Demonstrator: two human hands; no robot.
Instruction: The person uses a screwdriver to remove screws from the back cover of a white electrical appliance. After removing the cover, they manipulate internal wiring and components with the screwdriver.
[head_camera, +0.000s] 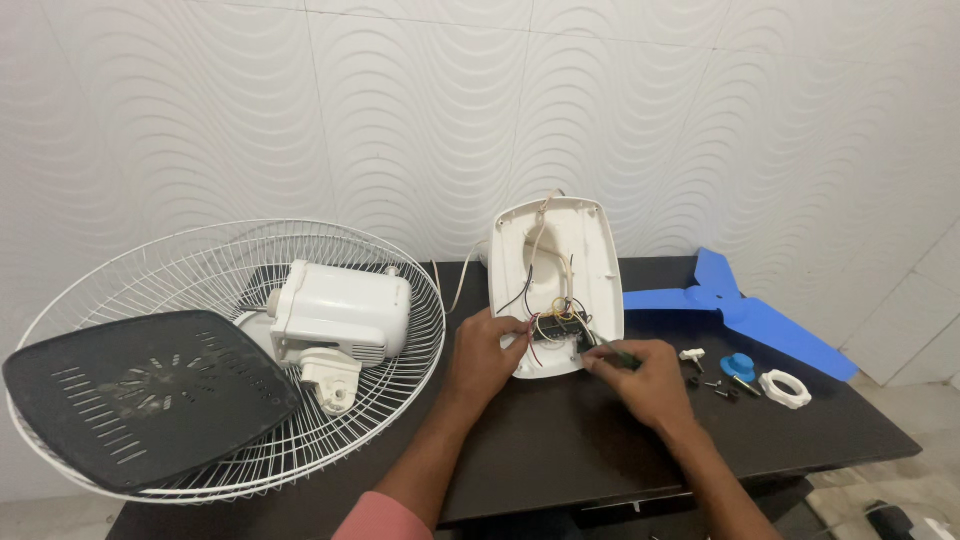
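Observation:
A white fan base housing (600, 250) stands tilted up on the dark table (560, 440), its open inside showing coloured wires and a black switch block (562, 322). My left hand (485, 352) grips the housing's lower left edge. My right hand (640, 375) holds a thin screwdriver (604, 346), with its tip at the switch block's right end.
A white wire fan guard (400, 290) at the left holds the white motor unit (340, 312) and a black base plate (140, 395). At the right lie a blue fan blade (760, 320), a blue knob (738, 365), a white ring nut (786, 388) and several small screws.

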